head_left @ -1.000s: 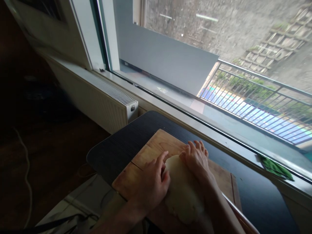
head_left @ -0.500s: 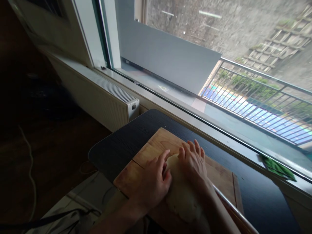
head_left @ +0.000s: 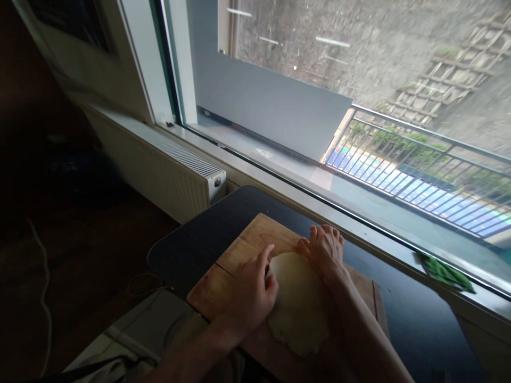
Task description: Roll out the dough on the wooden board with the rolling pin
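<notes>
A flat, pale round of dough lies on the wooden board. My left hand is at the dough's left edge, thumb and forefinger apart, holding nothing that shows. Beyond the dough's upper right edge, my right hand has its fingers curled over. A glossy brown end of what looks like a rolling pin pokes out beside those fingers. The rest of the pin is hidden under my right hand and forearm, which also cover part of the dough's right side.
The board rests on a dark table against the window sill. A white radiator stands at the table's far left. Some crumpled green cloth lies on the sill at right. A pale cable runs along the floor.
My right hand has moved off the dough to its upper right, and its fingers have curled. The rod that lay right of my forearm no longer shows there. My left hand stays beside the dough.
</notes>
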The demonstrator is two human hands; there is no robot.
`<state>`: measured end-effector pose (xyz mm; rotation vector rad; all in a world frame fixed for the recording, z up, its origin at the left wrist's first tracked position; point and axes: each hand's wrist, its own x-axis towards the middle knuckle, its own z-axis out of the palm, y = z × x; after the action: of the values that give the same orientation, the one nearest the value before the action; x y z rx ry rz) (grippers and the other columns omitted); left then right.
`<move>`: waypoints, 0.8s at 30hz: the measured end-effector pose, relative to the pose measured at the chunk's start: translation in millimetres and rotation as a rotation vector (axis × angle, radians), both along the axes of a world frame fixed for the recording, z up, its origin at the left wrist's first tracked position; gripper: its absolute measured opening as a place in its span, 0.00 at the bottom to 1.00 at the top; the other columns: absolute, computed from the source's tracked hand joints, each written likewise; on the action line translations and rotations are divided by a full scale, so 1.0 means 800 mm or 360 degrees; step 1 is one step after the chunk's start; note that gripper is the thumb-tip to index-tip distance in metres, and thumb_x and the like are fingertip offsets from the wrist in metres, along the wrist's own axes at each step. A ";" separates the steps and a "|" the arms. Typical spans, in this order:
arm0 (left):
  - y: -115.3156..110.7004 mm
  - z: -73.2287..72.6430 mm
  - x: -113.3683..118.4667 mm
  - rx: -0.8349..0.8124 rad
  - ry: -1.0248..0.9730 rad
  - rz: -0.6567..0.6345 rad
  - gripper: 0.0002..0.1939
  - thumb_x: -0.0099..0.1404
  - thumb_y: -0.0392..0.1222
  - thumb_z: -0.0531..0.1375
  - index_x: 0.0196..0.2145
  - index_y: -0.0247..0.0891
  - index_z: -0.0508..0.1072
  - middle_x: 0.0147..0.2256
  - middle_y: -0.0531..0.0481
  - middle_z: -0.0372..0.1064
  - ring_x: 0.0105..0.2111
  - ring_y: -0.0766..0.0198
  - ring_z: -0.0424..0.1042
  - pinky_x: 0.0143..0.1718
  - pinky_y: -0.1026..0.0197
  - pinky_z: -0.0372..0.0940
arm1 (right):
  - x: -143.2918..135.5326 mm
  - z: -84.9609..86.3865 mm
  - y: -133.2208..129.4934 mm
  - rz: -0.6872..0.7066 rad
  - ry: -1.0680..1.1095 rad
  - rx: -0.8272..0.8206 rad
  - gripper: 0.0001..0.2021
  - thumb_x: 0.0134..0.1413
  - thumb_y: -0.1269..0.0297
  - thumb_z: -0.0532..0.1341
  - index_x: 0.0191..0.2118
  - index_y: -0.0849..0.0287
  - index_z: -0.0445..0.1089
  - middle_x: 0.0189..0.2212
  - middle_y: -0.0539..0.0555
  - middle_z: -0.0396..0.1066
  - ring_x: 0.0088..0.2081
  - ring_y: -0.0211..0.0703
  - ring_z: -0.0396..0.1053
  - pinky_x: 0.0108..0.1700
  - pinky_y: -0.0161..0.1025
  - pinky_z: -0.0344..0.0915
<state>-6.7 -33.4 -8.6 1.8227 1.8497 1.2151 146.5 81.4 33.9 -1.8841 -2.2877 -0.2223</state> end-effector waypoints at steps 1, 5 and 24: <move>0.007 0.003 0.002 -0.0031 0.0030 0.0000 0.31 0.57 0.34 0.53 0.58 0.38 0.53 0.34 0.49 0.68 0.35 0.60 0.68 0.43 0.55 0.60 | 0.007 0.001 -0.003 -0.0007 0.0006 0.0003 0.21 0.61 0.52 0.42 0.39 0.57 0.69 0.44 0.59 0.67 0.47 0.50 0.62 0.48 0.47 0.53; 0.048 0.019 0.016 -0.0285 0.0125 -0.0091 0.29 0.58 0.39 0.55 0.57 0.38 0.56 0.33 0.47 0.70 0.33 0.57 0.70 0.36 0.57 0.62 | 0.033 -0.003 -0.044 0.0015 0.0018 -0.0056 0.23 0.63 0.54 0.39 0.34 0.52 0.70 0.30 0.52 0.71 0.32 0.40 0.67 0.38 0.40 0.56; -0.006 0.001 0.002 0.0038 -0.0194 -0.0001 0.30 0.58 0.33 0.53 0.58 0.39 0.53 0.27 0.54 0.61 0.31 0.62 0.64 0.37 0.58 0.63 | 0.011 -0.013 -0.039 0.0068 0.0219 -0.0102 0.20 0.61 0.52 0.42 0.48 0.52 0.64 0.49 0.55 0.62 0.50 0.48 0.59 0.48 0.47 0.54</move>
<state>-5.3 -38.1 -7.7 1.7205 1.7756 1.3228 155.2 50.6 23.7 -1.8168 -2.2656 -0.0134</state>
